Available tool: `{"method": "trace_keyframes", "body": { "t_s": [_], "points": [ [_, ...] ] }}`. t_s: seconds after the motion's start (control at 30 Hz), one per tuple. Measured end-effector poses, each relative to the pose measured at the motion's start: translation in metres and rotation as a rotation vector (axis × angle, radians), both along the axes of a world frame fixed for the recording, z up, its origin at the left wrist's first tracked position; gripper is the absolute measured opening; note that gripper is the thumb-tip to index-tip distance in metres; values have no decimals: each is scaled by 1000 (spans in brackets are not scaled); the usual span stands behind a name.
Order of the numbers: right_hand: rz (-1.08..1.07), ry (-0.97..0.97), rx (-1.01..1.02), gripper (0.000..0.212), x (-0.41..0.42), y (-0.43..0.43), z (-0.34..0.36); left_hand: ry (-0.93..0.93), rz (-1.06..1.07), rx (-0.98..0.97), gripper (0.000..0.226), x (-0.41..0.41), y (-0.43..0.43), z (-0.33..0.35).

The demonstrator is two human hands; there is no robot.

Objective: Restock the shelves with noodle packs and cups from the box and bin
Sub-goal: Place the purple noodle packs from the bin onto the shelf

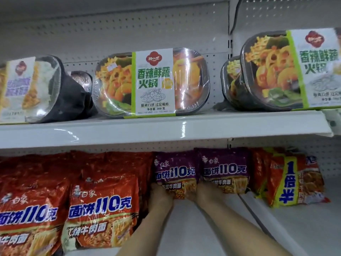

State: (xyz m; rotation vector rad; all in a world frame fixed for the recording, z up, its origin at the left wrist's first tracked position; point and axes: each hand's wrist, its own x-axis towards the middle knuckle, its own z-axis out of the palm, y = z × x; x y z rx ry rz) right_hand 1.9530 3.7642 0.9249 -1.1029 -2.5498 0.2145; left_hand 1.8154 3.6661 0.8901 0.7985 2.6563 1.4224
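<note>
Both hands (pixel 161 195) at purple packs' (pixel 175 172) lower edge

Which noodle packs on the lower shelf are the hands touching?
The two purple noodle packs at the back. The left hand and right hand meet their lower edges; the red packs alongside go untouched.

White metal shelving unit fills the view. Upper shelf (pixel 166 129) runs left to right, its glossy front edge catching a bright glare spot near the middle. Lower shelf (pixel 193 228) pale and smooth below it. Back panel (pixel 129 34) grey-white pegboard with rows of small holes, shaded toward the top. Vertical upright (pixel 230 43) with dark slots divides two bays; the right bay's panel sits just beside it. Light is even, cool, from above.
</note>
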Motion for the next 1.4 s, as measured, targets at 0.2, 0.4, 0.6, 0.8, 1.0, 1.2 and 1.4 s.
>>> {"method": "trace_keyframes", "body": {
  "t_s": [0.2,0.4,0.6,0.8,1.0,1.2,1.4],
  "points": [
    [-74,-123,-41,85,-18,11,8,-32,-155,116,73,14,4,11],
    [34,-33,-107,71,0,2,5,-246,-198,102,100,16,2,26],
    [205,86,-215,57,27,-6,2,-330,-159,-7,156,37,5,50],
    [210,114,-235,37,85,-3,31,22,-345,-376,146,110,-5,93],
    [51,64,-65,18,207,14,72,327,-574,-325,133,190,19,123],
    [-257,67,-59,55,355,8,56,461,-892,-276,70,315,48,105],
    [-555,238,-72,65,504,-40,5,552,-1210,-127,63,450,49,64]
  ]
}}
